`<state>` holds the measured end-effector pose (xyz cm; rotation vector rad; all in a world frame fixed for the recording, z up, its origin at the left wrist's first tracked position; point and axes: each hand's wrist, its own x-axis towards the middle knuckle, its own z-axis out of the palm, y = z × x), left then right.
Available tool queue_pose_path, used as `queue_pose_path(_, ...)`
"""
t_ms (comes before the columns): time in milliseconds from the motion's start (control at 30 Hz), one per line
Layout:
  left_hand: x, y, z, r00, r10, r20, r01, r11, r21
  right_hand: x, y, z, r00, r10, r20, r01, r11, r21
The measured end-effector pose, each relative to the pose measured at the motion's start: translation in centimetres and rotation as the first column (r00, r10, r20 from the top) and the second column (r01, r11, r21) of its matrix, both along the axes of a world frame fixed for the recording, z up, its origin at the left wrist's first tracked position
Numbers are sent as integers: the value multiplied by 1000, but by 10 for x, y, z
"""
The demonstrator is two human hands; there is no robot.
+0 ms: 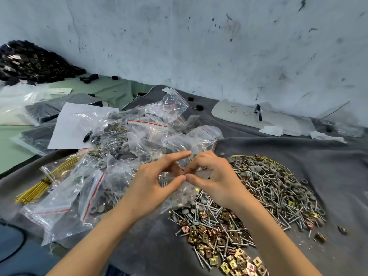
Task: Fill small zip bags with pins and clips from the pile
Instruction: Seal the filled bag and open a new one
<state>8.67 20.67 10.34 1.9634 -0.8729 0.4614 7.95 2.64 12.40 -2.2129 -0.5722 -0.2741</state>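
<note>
Nearest the camera, a grey cloth (pixel 139 248) is spread over the work surface, and square brass clips (pixel 219 242) are scattered on it at the near edge of the pile (pixel 264 194). The pile, made up of silver pins, grey caps and clips, is spread to the right of the hands and reaches under the right wrist.

Just above the pile's left edge, a small zip bag (pixel 179 199) is held up by its top between both hands. The top edge is pinched by the left hand (pixel 157 182) between thumb and a curled finger, while its index finger is stretched out straight. The same edge is pinched by the right hand (pixel 215 180), whose fingers are curled in close, so that the two thumbs are touching. Grey caps are seen through the hanging plastic.

To the left of and beyond the hands, a heap of filled zip bags (pixel 139 140) with red seal lines is piled up. A bundle of yellow wires (pixel 37 188) is laid at its left side. Farther back, a white sheet of paper (pixel 73 124) is partly covered by the bags, and a white oval board (pixel 249 116) is placed near the wall (pixel 199 36). A mound of black parts (pixel 29 60) is heaped in the far left corner.
</note>
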Motion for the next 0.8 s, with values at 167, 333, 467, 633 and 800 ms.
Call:
queue_pose_path(167, 4, 5, -2, 999, -16, -37, 16, 1000, 1, 3, -12, 0, 992, -42, -118, 49, 997, 59)
queue_pose_path(333, 8, 11, 0, 986, -28, -162, 18, 998, -65, 4, -18, -5, 985, -106, -136, 110, 994, 25)
queue_pose_path(467, 10, 13, 7, 919, -48, -390, -51, 970, -238, 5, -20, -7, 980, -122, -156, 143, 982, 127)
queue_pose_path(633, 12, 19, 12, 874, -22, -486, -118, 960, -255, 10, -23, -9, 978, -152, -144, 175, 971, 165)
queue_pose_path(800, 18, 10, 19, 897, 30, -441, -131, 971, -200, -2, -24, -2, 946, -278, -166, 305, 938, 166)
